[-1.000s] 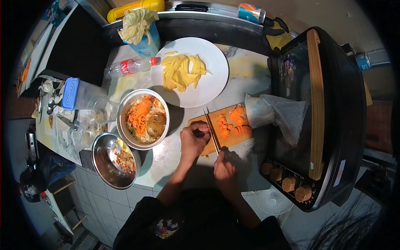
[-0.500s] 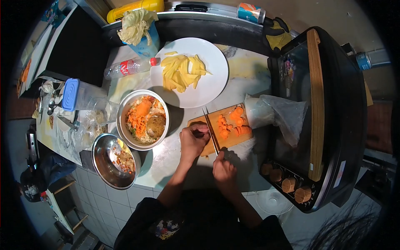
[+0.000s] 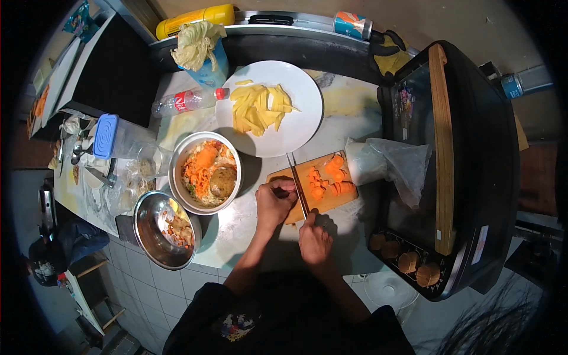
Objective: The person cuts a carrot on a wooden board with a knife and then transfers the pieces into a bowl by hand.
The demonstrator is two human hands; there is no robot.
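A small wooden cutting board (image 3: 329, 201) lies on the marble counter with several orange carrot pieces (image 3: 329, 177) piled on its far right half. My right hand (image 3: 314, 240) grips the handle of a knife (image 3: 297, 184) whose blade lies across the board. My left hand (image 3: 274, 202) is curled on the board's left end, pressing down something that its fingers hide, right beside the blade.
A white plate of pale potato sticks (image 3: 269, 108) sits behind the board. A steel bowl of grated carrot mix (image 3: 205, 173) and a second steel bowl (image 3: 165, 229) stand left. A plastic bag (image 3: 387, 164) and black countertop oven (image 3: 455, 165) crowd the right. A bottle (image 3: 188, 100) lies at the back left.
My right hand and the knife have shifted slightly left and toward me along the board. My left hand stays curled at the board's left end. The view tilted a little.
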